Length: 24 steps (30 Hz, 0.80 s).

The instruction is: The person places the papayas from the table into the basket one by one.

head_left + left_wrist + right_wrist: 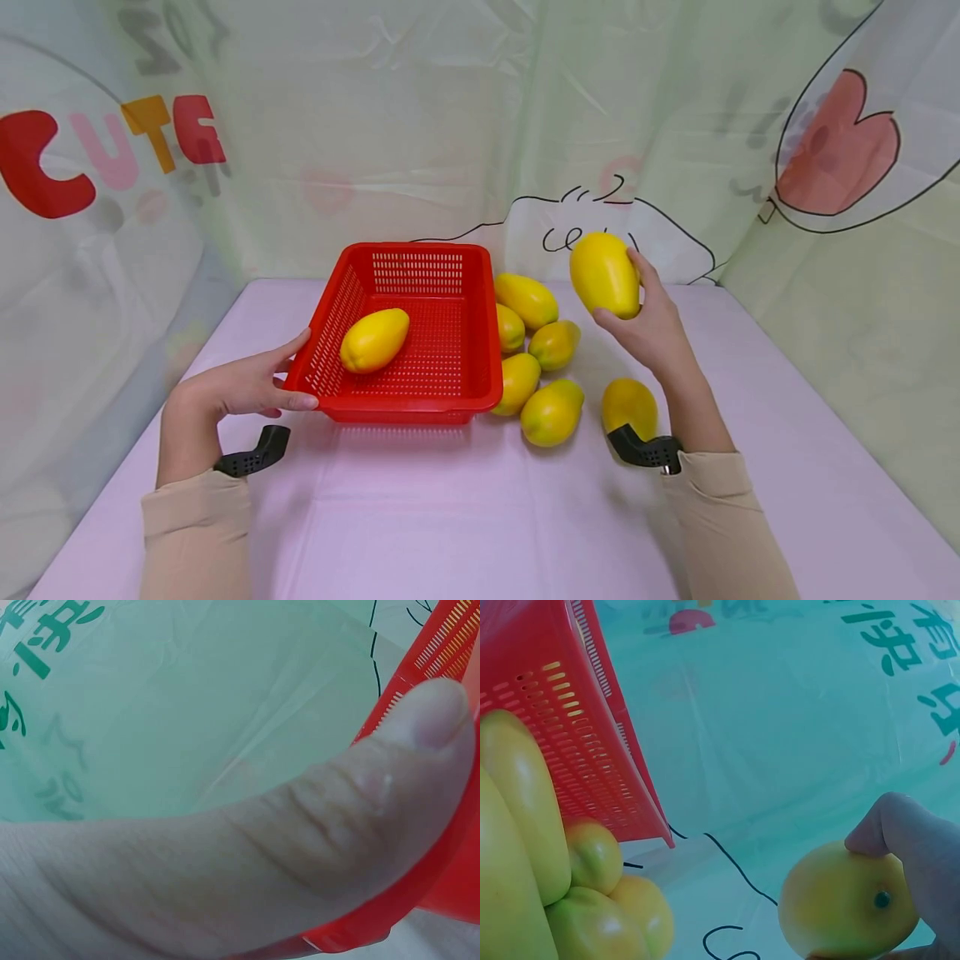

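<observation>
The right hand [651, 329] holds a smooth, probably slippery mango [604, 274], fingers curled round its middle. The left hand [236, 386] pinches the light, stiff red basket [457, 390] at its rim.

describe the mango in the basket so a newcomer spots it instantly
Find the red slotted basket on the pink table. One yellow mango lies inside near its left wall. It is the only fruit in the basket; the others sit outside on the right.
</observation>
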Each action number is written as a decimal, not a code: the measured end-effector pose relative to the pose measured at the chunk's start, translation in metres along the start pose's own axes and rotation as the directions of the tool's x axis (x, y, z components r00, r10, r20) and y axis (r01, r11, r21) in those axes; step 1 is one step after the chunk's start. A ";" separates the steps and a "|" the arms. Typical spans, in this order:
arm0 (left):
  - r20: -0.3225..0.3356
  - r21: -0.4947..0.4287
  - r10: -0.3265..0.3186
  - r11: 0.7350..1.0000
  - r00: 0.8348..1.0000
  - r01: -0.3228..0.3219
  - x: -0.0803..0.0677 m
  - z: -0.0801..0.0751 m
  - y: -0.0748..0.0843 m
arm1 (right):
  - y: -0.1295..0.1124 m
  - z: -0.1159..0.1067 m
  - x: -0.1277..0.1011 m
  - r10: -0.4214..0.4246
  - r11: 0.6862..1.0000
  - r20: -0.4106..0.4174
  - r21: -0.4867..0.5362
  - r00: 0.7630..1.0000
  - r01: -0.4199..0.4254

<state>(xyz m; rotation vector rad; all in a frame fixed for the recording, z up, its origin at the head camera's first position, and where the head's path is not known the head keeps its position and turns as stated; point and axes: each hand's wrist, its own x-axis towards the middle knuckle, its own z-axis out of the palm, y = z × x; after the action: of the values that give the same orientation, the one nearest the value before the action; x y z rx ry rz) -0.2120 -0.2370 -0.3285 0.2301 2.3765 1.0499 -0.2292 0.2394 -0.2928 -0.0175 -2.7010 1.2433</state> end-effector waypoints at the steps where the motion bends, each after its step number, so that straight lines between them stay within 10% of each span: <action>1: 0.000 0.002 0.000 1.000 1.000 0.000 0.000 0.000 0.000 | -0.001 0.000 -0.001 -0.004 1.000 0.001 0.002 1.000 0.004; 24: -0.010 0.007 -0.015 1.000 1.000 0.016 0.000 0.000 0.000 | -0.024 0.010 -0.018 -0.136 0.991 0.022 0.008 0.990 0.136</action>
<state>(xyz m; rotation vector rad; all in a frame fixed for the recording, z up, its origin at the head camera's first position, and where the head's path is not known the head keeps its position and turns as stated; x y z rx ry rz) -0.2118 -0.2372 -0.3281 0.2090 2.3876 1.0381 -0.2120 0.2145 -0.2834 0.1798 -2.6663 1.2190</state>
